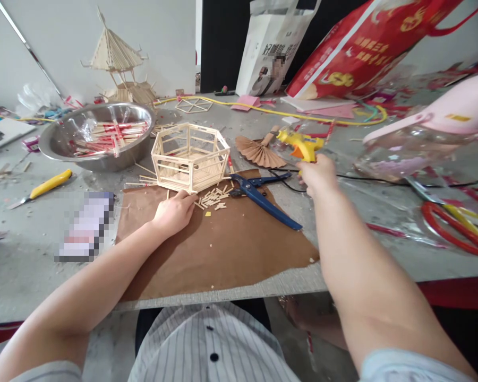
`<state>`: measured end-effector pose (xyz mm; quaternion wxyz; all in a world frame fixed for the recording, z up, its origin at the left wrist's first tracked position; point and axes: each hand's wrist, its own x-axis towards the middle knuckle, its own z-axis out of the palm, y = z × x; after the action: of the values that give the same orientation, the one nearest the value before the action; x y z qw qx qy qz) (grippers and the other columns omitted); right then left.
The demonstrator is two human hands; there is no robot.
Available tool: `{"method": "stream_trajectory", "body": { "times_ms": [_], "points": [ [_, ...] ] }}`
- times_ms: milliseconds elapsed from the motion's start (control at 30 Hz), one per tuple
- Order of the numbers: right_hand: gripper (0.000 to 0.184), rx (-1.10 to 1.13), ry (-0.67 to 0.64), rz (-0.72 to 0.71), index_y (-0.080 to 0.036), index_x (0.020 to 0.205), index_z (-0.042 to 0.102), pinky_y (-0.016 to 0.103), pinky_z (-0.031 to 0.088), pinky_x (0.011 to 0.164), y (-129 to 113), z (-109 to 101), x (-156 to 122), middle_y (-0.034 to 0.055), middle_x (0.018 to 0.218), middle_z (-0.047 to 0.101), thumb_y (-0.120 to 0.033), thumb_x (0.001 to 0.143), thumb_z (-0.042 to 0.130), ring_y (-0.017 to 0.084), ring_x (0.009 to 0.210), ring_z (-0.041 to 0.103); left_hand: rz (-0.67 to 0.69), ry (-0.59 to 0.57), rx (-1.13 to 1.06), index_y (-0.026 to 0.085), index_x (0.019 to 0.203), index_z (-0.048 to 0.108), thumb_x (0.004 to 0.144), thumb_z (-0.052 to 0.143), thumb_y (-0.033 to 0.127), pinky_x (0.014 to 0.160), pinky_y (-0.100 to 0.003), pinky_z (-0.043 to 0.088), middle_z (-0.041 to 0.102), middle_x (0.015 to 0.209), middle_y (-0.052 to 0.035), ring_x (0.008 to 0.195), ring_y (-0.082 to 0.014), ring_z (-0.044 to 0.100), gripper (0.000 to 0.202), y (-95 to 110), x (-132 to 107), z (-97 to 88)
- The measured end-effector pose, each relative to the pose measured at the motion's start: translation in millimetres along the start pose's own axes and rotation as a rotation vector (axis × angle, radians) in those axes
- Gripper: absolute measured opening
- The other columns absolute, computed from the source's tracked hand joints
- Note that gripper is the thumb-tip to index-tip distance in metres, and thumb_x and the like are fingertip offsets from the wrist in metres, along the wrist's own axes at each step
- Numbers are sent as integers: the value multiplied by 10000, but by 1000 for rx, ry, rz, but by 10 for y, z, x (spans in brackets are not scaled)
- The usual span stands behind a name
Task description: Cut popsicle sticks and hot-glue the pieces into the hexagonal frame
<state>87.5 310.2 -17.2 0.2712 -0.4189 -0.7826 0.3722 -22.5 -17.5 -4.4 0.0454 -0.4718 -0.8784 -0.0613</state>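
Your right hand (321, 175) has its grip closed round the yellow glue gun (300, 144), right of the hexagonal stick frame (190, 156) on the bench (35, 265). Your left hand (174, 212) rests loose and empty just before it. Careful: the cord (382, 180) could snag the blue snips (263, 197) and swing the nozzle.

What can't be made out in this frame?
All head view:
- the left hand curls its fingertips under, so whether it holds a stick is hidden.
- the glue gun has its grip covered by the right hand.
- the flat thing beside the brown paper is blurred out.
- the pink container is cut off by the right edge.
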Motion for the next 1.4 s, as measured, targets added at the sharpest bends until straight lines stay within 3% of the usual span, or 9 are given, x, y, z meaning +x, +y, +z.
{"method": "stream_trajectory", "body": {
  "times_ms": [67, 133, 333, 533, 767, 933, 1133, 1400],
  "points": [
    [251, 179, 125, 137, -179, 856, 494, 266, 350, 429, -124, -13, -86, 8, 684, 483, -226, 619, 559, 117, 508, 441, -1, 3, 8, 254, 1102, 541, 879, 325, 311, 633, -243, 453, 576, 1081, -32, 842, -158, 603, 315, 4, 9, 1],
    [203, 317, 137, 147, -188, 775, 501, 247, 343, 401, -230, -25, -155, -17, 651, 471, -233, 599, 593, 92, 479, 423, 6, 5, 25, 257, 1091, 546, 886, 310, 329, 620, -244, 448, 578, 1057, -31, 827, -158, 603, 321, 16, 15, 3],
    [151, 594, 64, 44, -190, 700, 513, 210, 352, 365, -366, -61, -234, -52, 551, 440, -217, 579, 599, 77, 448, 434, 42, -11, 82, 257, 1041, 576, 893, 277, 358, 578, -259, 438, 573, 997, -39, 797, -173, 597, 348, 67, -7, 9],
    [242, 728, -137, -25, -194, 775, 510, 217, 381, 389, -433, -90, -298, -12, 758, 579, -226, 551, 594, 60, 438, 459, 65, -10, 72, 238, 1029, 580, 869, 326, 286, 587, -248, 437, 569, 1013, -50, 791, -157, 587, 304, 36, -43, 6],
    [232, 883, -257, -84, -204, 772, 507, 258, 417, 463, -504, -60, -384, -48, 631, 512, -322, 595, 598, 79, 425, 466, 81, 0, 75, 245, 1031, 583, 889, 298, 323, 583, -241, 425, 574, 965, -47, 789, -154, 586, 328, 101, 4, 15],
    [263, 871, -356, -208, -233, 772, 480, 289, 448, 537, -579, -17, -503, -48, 656, 522, -341, 578, 619, 109, 487, 521, 88, -79, 106, 306, 1078, 571, 887, 318, 342, 563, -232, 414, 559, 954, -34, 750, -143, 578, 319, 151, 24, -6],
    [313, 651, -334, -225, -247, 775, 462, 290, 417, 501, -546, 47, -500, -3, 774, 591, -482, 600, 571, 116, 489, 510, 103, -81, 54, 267, 994, 612, 872, 355, 325, 580, -215, 423, 544, 1051, -30, 839, -138, 570, 290, 151, 17, -23],
    [340, 681, -368, -274, -236, 802, 480, 275, 415, 482, -547, 77, -521, -15, 767, 589, -477, 598, 605, 91, 443, 491, 157, -64, 30, 239, 952, 584, 843, 388, 250, 555, -223, 423, 552, 1073, -10, 866, -157, 559, 224, 176, 36, -43]
  ]
}}
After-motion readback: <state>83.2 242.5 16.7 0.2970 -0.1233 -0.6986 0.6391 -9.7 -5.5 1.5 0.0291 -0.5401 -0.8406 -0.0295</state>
